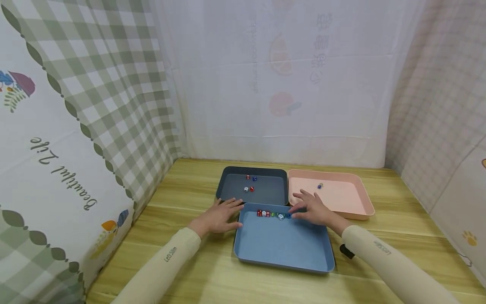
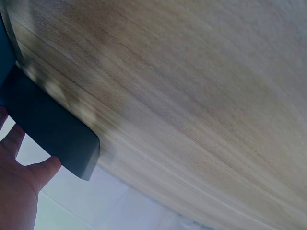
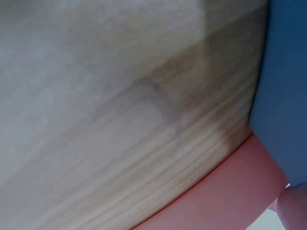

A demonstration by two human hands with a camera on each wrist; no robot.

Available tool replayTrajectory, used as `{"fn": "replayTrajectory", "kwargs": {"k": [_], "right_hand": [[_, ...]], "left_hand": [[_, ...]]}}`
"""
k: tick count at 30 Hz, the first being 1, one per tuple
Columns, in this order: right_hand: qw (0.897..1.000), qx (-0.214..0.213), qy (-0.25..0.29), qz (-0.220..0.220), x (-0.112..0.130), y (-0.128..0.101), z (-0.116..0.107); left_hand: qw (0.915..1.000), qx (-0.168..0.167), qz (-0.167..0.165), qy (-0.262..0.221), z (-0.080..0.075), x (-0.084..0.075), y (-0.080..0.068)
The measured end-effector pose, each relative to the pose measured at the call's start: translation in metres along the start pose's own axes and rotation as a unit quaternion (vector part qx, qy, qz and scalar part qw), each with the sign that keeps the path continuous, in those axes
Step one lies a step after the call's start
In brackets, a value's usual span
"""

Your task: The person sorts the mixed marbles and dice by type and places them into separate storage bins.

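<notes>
My left hand (image 1: 222, 216) lies spread at the left rim of the blue tray (image 1: 281, 245), its fingertips reaching the front edge of the dark tray (image 1: 231, 185). In the left wrist view, fingers (image 2: 45, 170) touch a dark tray's side. Over the blue tray's back right corner, my right hand (image 1: 313, 209) pinches a blue die (image 1: 289, 215) between thumb and forefinger. That die is at the right end of a row along the back wall: red dice (image 1: 260, 213) and a white die (image 1: 263, 213), then small green dice (image 1: 273, 214). A larger white die (image 1: 281, 217) sits slightly forward.
The dark tray holds a blue die (image 1: 254, 178), a white die (image 1: 246, 189) and red dice (image 1: 252, 189). The pink tray (image 1: 353, 190) beside it holds a small blue-and-yellowish cluster (image 1: 320, 185). All three trays stand close together on the wooden table (image 1: 190, 185), with curtains (image 1: 281, 84) around.
</notes>
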State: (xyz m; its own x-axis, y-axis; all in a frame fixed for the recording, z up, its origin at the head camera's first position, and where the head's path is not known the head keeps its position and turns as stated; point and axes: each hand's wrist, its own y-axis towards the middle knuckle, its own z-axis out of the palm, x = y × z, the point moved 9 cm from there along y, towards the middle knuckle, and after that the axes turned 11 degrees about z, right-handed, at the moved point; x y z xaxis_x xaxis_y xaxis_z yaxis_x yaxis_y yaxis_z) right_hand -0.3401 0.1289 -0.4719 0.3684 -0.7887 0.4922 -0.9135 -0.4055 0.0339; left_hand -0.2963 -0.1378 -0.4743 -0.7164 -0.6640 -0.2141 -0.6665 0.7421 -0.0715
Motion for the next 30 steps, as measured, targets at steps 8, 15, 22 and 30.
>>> {"fn": "replayTrajectory", "kwargs": {"k": [8,15,22,30], "right_hand": [[0.998,0.018,-0.047,-0.022,-0.005,0.018,-0.002],[0.995,0.026,-0.088,-0.041,-0.012,0.030,-0.006],[0.993,0.022,-0.104,-0.042,-0.012,0.028,-0.006],[0.997,0.019,-0.068,-0.037,-0.015,0.028,-0.008]], "left_hand": [[0.9999,-0.007,-0.012,0.004,-0.001,0.002,0.017],[0.9995,-0.014,-0.028,0.002,-0.004,0.002,0.030],[0.9995,-0.015,-0.025,0.005,-0.004,0.002,0.031],[0.9995,-0.018,-0.027,0.004,-0.004,0.001,0.032]]}}
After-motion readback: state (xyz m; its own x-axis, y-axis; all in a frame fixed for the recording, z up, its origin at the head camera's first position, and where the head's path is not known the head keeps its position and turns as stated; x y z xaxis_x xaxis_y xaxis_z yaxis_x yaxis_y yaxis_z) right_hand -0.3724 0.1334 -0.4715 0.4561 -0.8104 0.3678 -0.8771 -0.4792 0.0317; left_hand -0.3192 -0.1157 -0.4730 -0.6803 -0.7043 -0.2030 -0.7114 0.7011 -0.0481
